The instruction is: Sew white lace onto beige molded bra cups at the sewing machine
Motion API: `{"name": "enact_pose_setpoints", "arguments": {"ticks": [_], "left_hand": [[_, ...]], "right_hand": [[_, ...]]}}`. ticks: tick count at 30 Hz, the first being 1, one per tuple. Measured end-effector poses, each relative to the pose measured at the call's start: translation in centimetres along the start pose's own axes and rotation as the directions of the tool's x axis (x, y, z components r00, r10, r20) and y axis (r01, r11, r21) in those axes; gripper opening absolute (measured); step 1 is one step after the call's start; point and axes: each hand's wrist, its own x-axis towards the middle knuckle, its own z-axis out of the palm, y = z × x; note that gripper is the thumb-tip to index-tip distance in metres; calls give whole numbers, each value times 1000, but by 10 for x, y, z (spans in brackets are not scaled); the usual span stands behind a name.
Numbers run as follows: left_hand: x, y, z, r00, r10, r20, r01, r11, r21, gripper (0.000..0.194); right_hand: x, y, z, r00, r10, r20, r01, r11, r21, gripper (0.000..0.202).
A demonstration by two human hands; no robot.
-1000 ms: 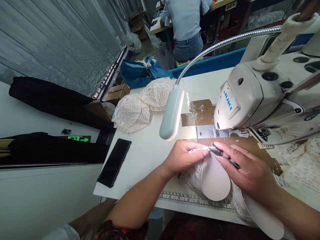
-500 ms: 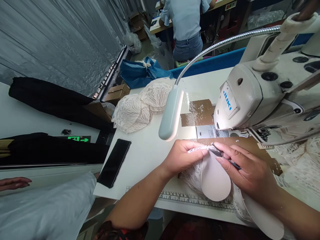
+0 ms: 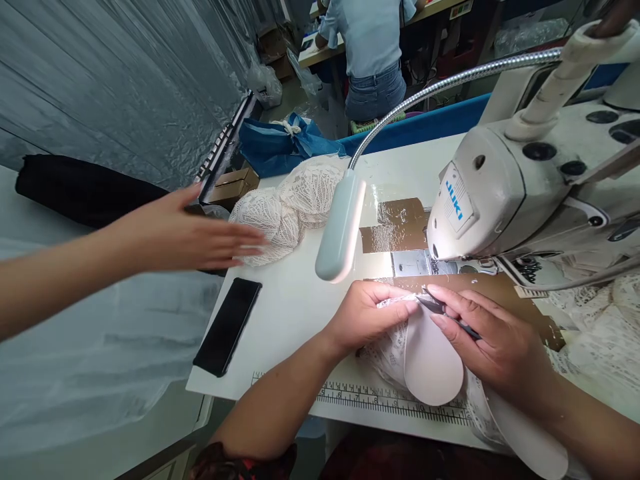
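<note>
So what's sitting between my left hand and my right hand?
Head view: the blades of the dark thread snips, held in your right hand, point towards your left hand; below them, the smooth side of a pale bra cup shows.

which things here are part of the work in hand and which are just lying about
Part of the work:
Lace piece, pinched by the left hand
Dark snips, held in the right hand
Lit lamp

Apparently just lying about:
Black phone
Blue bag
Cardboard box
</note>
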Motion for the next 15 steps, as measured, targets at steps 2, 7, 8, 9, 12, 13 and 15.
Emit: {"name": "enact_pose_setpoints", "arguments": {"ticks": [2, 7, 8, 9, 12, 13, 15], "left_hand": [[0, 1, 0, 1000, -1, -5, 1, 1000, 5, 21], [0, 2, 1, 1000, 5, -13, -4, 999, 38, 23], [0, 2, 1, 1000, 11, -11, -10, 999, 49, 23], [0, 2, 1, 1000, 19, -7, -18, 998, 58, 22], [-1, 2, 1, 999, 33, 7, -33, 996, 78, 22], [-1, 1, 1, 999, 34, 10, -34, 996, 84, 22], [-1, 1, 1, 999, 34, 14, -35, 995, 95, 22]], "right_hand": [[-1, 0, 0, 1000, -6, 1, 6, 1000, 9, 36], [-2, 1, 0, 1000, -26, 6, 26, 999, 21, 39], [-3, 0, 1, 999, -31, 10, 31, 999, 22, 39], [-3, 0, 1, 999, -34, 17, 33, 999, 24, 39], [-2, 0, 1, 999, -24, 36, 23, 999, 27, 38], [-2, 0, 1, 999, -19, 38, 18, 999, 27, 38], [-2, 0, 0, 999, -18, 35, 17, 1000, 23, 38]]}}
